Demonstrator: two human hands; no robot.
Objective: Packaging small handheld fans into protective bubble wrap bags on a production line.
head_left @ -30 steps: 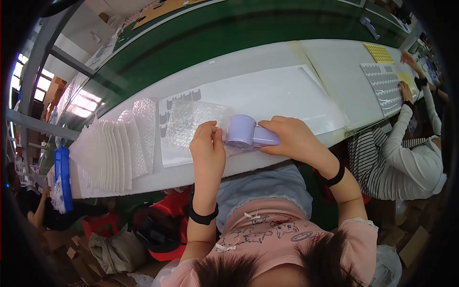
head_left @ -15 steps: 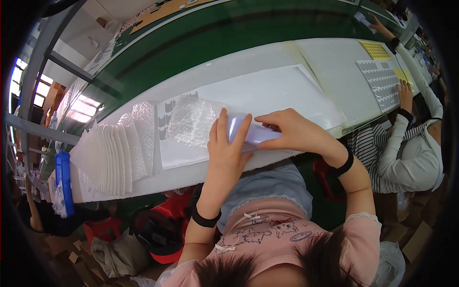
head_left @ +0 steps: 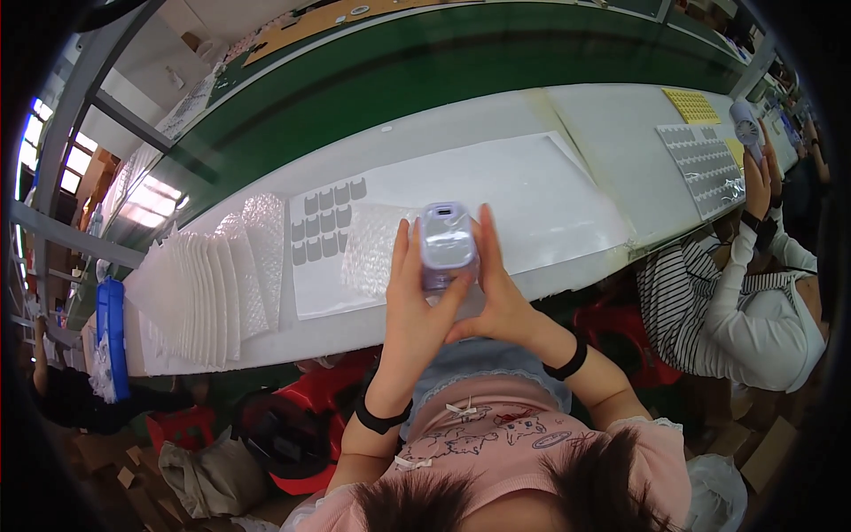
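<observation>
A small pale lavender plastic device point(head_left: 448, 238) with rounded corners is held upright between my hands, above the near edge of the white work surface. Its end shows a glossy grey panel and a dark port slot. My left hand point(head_left: 413, 297) grips its left side, thumb across the lower part. Along the right side lie the fingers of my right hand point(head_left: 496, 297), its thumb low and near the left thumb. Behind my left fingers lies a clear bubble-wrap bag point(head_left: 368, 248). It rests on a glossy white sheet point(head_left: 532, 195) bearing rows of grey cut-out stickers point(head_left: 328, 213).
A fanned stack of bubble-wrap bags point(head_left: 213, 288) lies at left, beside a blue bin point(head_left: 111, 337). Beyond the table runs a green surface point(head_left: 399, 62). At right a co-worker holds a lavender device with a round grille point(head_left: 747, 124), near another sticker sheet point(head_left: 700, 168) and yellow sheet point(head_left: 691, 105).
The lavender device has turned from lying sideways to upright, its port end now showing. My right hand has swung down to its right side. The co-worker has brought their device closer with both hands.
</observation>
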